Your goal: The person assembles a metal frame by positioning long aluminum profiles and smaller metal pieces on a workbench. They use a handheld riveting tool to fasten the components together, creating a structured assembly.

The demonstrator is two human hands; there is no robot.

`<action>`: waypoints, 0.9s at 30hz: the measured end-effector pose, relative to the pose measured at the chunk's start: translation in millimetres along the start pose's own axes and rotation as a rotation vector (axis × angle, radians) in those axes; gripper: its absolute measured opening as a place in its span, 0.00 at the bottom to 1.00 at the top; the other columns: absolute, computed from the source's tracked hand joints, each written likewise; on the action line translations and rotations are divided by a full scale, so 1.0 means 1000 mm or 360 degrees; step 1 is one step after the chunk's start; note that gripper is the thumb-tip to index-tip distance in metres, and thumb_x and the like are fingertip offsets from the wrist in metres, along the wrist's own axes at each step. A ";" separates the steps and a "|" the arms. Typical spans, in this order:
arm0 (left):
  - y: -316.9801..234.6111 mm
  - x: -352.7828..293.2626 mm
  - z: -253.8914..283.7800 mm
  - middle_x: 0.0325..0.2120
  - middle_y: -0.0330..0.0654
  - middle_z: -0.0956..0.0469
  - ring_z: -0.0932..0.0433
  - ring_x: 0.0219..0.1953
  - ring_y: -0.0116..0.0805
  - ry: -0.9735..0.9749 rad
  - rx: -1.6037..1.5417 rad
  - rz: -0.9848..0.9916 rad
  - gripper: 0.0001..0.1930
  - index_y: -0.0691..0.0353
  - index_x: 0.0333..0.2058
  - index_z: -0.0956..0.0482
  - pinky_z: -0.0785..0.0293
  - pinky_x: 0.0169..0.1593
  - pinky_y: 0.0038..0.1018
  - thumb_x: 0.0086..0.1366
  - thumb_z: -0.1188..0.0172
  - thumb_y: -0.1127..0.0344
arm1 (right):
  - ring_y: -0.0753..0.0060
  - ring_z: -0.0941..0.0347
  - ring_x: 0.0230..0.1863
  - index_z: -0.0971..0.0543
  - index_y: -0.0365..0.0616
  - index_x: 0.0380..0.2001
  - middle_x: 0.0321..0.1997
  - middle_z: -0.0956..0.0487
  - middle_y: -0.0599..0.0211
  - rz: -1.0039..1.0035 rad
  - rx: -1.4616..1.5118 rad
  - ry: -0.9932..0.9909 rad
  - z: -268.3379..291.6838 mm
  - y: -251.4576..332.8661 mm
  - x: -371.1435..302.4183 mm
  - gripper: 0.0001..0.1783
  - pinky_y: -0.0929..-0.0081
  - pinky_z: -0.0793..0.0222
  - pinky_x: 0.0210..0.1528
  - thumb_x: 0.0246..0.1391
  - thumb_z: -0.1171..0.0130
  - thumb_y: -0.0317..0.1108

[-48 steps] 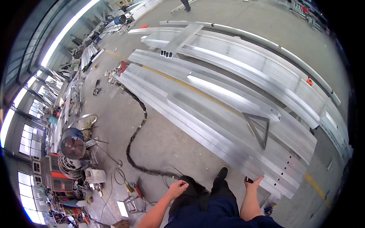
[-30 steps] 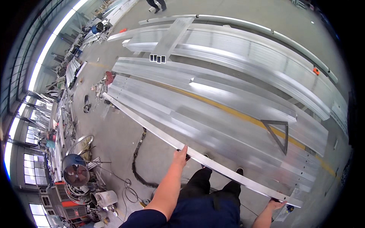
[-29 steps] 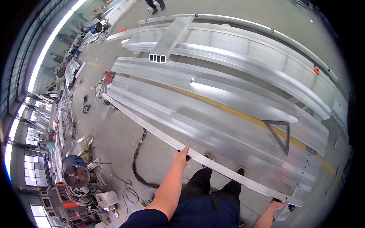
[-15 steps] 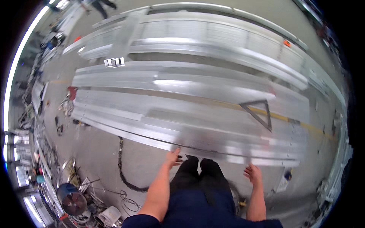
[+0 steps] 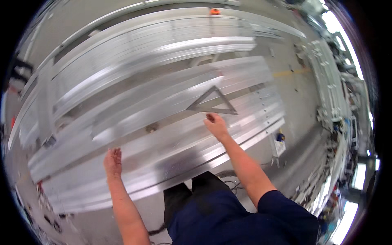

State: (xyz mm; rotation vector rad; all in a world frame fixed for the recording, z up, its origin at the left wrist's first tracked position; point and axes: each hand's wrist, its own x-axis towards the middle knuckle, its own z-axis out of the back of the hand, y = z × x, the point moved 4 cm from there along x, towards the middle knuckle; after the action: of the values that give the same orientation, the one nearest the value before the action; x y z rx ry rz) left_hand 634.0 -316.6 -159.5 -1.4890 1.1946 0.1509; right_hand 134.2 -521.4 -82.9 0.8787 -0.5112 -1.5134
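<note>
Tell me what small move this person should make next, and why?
Probably close the right hand on the near edge of the triangular frame: its fingertips are right by that edge, though I can't tell whether they touch. The left hand looks empty and is farther off, over the metal bars.

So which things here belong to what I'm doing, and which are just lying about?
Likely part of the job:
triangular frame, your right hand close by its lower edge
near metal profiles, your left hand over them

Seemingly just lying about:
orange object at the far profiles
blue-and-yellow item off the near profiles' right end
</note>
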 end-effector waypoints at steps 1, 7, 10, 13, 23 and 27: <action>-0.002 0.026 -0.002 0.45 0.50 0.25 0.23 0.46 0.42 -0.0076 -0.0034 0.0029 0.13 0.65 0.47 0.30 0.23 0.50 0.36 0.67 0.46 0.65 | 0.59 0.26 0.52 0.22 0.41 0.48 0.50 0.22 0.57 0.0127 -0.0183 -0.0103 -0.007 0.006 0.019 0.22 0.62 0.30 0.53 0.51 0.39 0.40; 0.021 0.090 -0.049 0.53 0.53 0.32 0.32 0.57 0.50 -0.0241 -0.0190 0.0307 0.19 0.69 0.53 0.34 0.32 0.60 0.51 0.67 0.48 0.66 | 0.56 0.35 0.60 0.23 0.49 0.48 0.54 0.27 0.61 -0.0001 -0.1153 -0.0047 -0.017 -0.023 0.053 0.22 0.55 0.40 0.62 0.48 0.37 0.40; 0.019 0.106 -0.045 0.54 0.51 0.32 0.33 0.58 0.51 -0.0092 -0.0318 0.0319 0.19 0.69 0.55 0.34 0.36 0.63 0.54 0.67 0.49 0.69 | 0.55 0.32 0.55 0.23 0.49 0.43 0.48 0.26 0.62 0.0245 -0.1203 0.0170 -0.015 -0.011 0.054 0.19 0.55 0.38 0.59 0.48 0.36 0.40; 0.017 0.094 -0.051 0.56 0.51 0.32 0.34 0.59 0.51 -0.0050 -0.0336 0.0380 0.19 0.68 0.56 0.34 0.36 0.63 0.54 0.67 0.50 0.71 | 0.55 0.28 0.47 0.23 0.50 0.36 0.41 0.26 0.63 0.0664 -0.1008 0.0373 -0.024 -0.017 0.041 0.10 0.56 0.31 0.49 0.50 0.40 0.39; 0.014 0.096 -0.034 0.47 0.46 0.25 0.27 0.50 0.47 -0.0200 -0.0267 0.0504 0.18 0.66 0.53 0.29 0.27 0.55 0.50 0.68 0.42 0.65 | 0.57 0.32 0.55 0.23 0.51 0.43 0.48 0.28 0.63 0.0773 -0.0904 0.0886 -0.074 0.027 -0.044 0.17 0.53 0.34 0.54 0.48 0.40 0.37; -0.006 0.054 -0.041 0.43 0.44 0.21 0.23 0.45 0.41 -0.0035 -0.0245 0.0301 0.17 0.65 0.50 0.26 0.24 0.52 0.41 0.68 0.41 0.62 | 0.56 0.33 0.56 0.27 0.48 0.51 0.49 0.28 0.61 0.0935 -0.0855 -0.0024 -0.039 0.099 -0.031 0.26 0.51 0.38 0.60 0.45 0.39 0.32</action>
State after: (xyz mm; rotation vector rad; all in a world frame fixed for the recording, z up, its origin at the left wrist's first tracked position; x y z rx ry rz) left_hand 642.8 -381.6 -178.4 -1.5004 1.3297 0.3936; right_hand 226.2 -499.8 -24.8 0.2585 -0.3075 -1.0330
